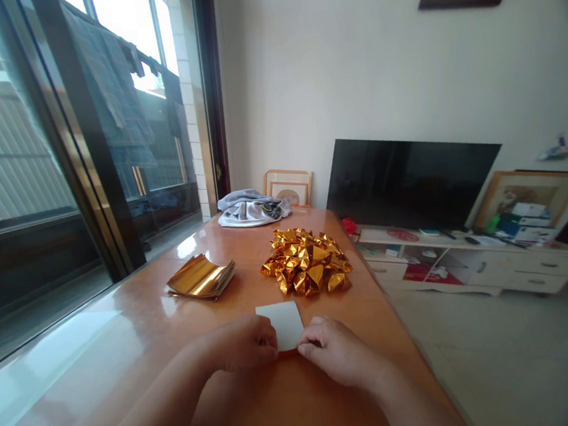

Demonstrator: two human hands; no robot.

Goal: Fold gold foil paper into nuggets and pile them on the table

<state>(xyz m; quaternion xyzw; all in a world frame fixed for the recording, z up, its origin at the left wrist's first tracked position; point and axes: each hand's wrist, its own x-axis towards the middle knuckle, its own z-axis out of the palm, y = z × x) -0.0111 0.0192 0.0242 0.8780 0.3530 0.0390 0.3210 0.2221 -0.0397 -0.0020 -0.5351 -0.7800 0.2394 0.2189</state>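
A small sheet of paper [284, 321], pale side up, lies on the wooden table in front of me. My left hand [251, 341] pinches its near left edge with curled fingers. At the near right corner, my right hand [329, 344] grips the sheet between thumb and fingers. Just beyond the sheet sits a heap of folded gold foil pieces [306, 261]. To the left rests a stack of gold foil sheets [201, 278], slightly curled. The underside of the sheet in my hands is hidden.
The glossy table [223, 413] ends along its right edge near my right arm. Bundled cloth [251, 208] lies at its far end. A low white cabinet [469, 262] with a large television [412, 184] stands to the right; a glass sliding door [80, 139] is on the left.
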